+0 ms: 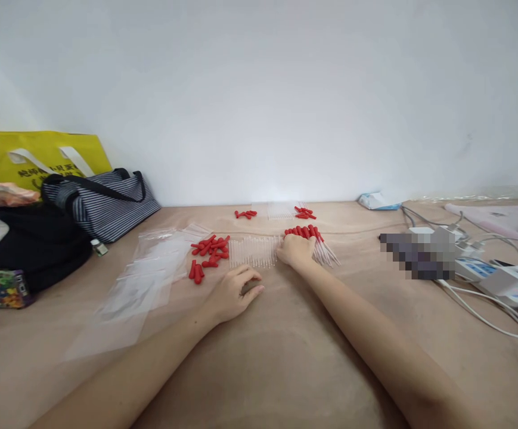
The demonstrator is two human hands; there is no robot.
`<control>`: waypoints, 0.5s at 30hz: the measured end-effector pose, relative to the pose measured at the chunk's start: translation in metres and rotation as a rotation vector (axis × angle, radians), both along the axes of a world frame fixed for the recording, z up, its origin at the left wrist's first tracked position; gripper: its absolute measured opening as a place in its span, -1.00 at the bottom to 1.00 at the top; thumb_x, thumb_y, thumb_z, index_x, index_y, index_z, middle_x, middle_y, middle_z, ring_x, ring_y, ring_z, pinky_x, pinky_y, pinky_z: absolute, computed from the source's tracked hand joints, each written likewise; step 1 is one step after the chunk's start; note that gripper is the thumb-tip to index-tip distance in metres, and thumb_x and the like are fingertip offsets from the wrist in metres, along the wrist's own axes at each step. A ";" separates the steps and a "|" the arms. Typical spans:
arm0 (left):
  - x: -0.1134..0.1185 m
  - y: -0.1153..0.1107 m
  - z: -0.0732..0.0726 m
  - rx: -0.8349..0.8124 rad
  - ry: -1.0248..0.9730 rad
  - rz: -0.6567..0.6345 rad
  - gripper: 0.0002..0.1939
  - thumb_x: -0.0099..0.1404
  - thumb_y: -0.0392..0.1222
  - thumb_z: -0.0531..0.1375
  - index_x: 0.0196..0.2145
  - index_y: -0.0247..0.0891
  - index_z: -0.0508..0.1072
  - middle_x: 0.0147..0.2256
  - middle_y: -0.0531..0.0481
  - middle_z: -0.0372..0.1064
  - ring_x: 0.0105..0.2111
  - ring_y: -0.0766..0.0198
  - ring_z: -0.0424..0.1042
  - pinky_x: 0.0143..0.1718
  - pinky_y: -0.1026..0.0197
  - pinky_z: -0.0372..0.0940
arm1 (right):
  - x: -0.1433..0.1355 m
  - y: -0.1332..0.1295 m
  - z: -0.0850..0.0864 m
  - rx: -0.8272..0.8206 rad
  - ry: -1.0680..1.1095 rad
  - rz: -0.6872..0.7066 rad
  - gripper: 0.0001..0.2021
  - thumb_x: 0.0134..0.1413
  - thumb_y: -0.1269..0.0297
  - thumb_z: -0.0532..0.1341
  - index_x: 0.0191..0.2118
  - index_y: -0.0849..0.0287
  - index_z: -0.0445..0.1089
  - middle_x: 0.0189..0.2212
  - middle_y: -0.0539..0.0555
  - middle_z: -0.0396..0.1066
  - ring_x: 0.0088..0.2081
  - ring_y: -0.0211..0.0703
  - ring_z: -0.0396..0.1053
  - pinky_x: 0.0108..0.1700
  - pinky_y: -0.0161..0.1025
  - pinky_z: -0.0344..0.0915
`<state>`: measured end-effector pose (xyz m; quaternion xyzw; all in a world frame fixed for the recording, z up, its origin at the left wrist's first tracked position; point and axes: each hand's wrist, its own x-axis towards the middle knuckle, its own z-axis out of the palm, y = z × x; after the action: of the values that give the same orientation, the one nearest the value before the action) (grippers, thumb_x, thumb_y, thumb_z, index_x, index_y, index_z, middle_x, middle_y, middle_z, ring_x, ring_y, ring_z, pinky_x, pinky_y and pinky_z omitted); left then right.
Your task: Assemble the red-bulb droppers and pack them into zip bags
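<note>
My left hand (234, 292) rests on the table, fingers curved, with a gap between thumb and forefinger and nothing in it. A row of thin clear glass dropper tubes (252, 251) lies just beyond it. Left of the tubes is a loose pile of red rubber bulbs (211, 249). At the row's right end my right hand (295, 249) is curled downward, its fingertips hidden by its own back; what they pinch is out of sight. Beside that hand several droppers with red bulbs fitted (311, 232) lie side by side, their pointed tips fanning toward me.
More clear tubes (281, 210) lie near the wall between small groups of red bulbs (246, 214). Clear plastic bags (151, 274) spread on the left, by a striped bag (106, 202). Rightward are a tissue pack (378, 201), a power strip (475, 268) and white cables.
</note>
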<state>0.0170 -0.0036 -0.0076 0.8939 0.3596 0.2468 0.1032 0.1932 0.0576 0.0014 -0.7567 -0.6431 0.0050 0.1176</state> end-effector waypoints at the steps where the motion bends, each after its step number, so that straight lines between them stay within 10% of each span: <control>1: -0.005 0.002 0.000 0.073 0.000 0.038 -0.89 0.19 -0.22 0.05 -0.34 -0.27 0.34 -0.35 -0.03 0.32 -0.35 0.27 0.31 -0.30 0.22 0.22 | 0.000 0.001 0.000 -0.009 -0.001 -0.004 -0.75 -0.05 0.28 0.02 -0.39 0.26 0.41 -0.41 0.23 0.43 -0.33 -0.01 0.36 -0.19 -0.06 -0.08; 8: -0.052 0.006 0.007 0.416 0.031 0.463 -0.84 0.16 -0.13 0.05 -0.46 -0.27 0.28 -0.44 -0.04 0.26 -0.38 0.19 0.28 -0.29 0.16 0.19 | -0.002 0.002 -0.002 -0.039 -0.027 0.020 -0.76 -0.04 0.32 0.01 -0.38 0.26 0.42 -0.39 0.24 0.43 -0.31 -0.02 0.36 -0.15 -0.04 -0.11; 15: -0.070 -0.004 0.012 0.118 0.219 0.694 -0.83 0.11 -0.09 0.06 -0.46 -0.23 0.16 -0.46 0.02 0.24 -0.48 0.23 0.30 -0.47 0.23 0.18 | -0.003 -0.003 0.000 0.002 -0.027 0.060 -0.75 -0.03 0.38 -0.01 -0.40 0.30 0.41 -0.40 0.26 0.42 -0.34 -0.03 0.35 -0.16 -0.06 -0.10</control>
<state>-0.0532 -0.0080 0.0043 0.7441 0.6356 0.1905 -0.0774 0.1904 0.0541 0.0016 -0.7370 -0.6670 -0.0026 0.1094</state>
